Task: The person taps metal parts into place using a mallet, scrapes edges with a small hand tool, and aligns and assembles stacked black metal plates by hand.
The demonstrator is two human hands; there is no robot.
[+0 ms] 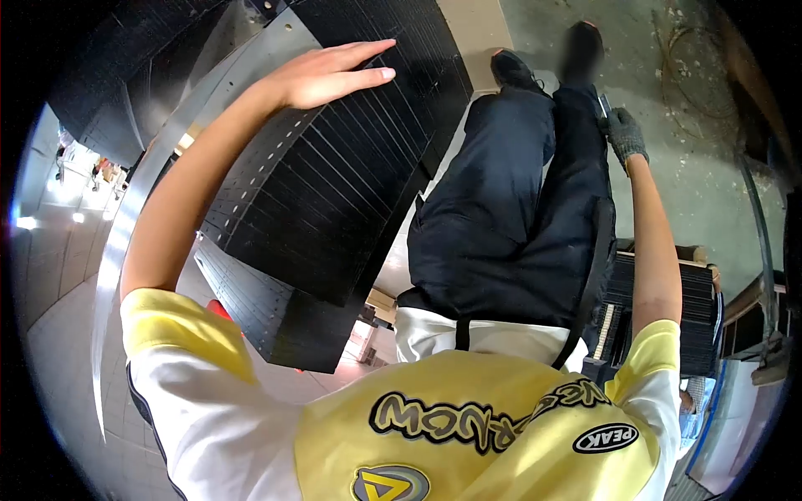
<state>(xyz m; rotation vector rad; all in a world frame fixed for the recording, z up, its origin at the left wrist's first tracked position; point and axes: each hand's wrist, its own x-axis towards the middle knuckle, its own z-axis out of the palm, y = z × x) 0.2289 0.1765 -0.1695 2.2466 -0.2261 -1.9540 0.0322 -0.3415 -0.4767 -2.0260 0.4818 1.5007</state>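
Note:
My left hand (334, 77) is bare and reaches across a stack of black ribbed panels (317, 200). Its thumb and fingers are stretched out and apart, with nothing held. Whether the fingertips touch the black surface I cannot tell. My right hand (625, 135) wears a dark grey knitted glove and hangs beside my right leg. Its fingers are closed round a small silvery object (604, 106), mostly hidden by the glove and leg, so its kind is unclear.
A curved metal edge (125, 225) runs along the left. Brown board (476, 37) stands beyond the panels. More black slatted pieces (697, 313) are stacked at my right. A coiled hose or cable (689, 71) lies on the concrete floor (647, 50). Part of another person (692, 397) shows at lower right.

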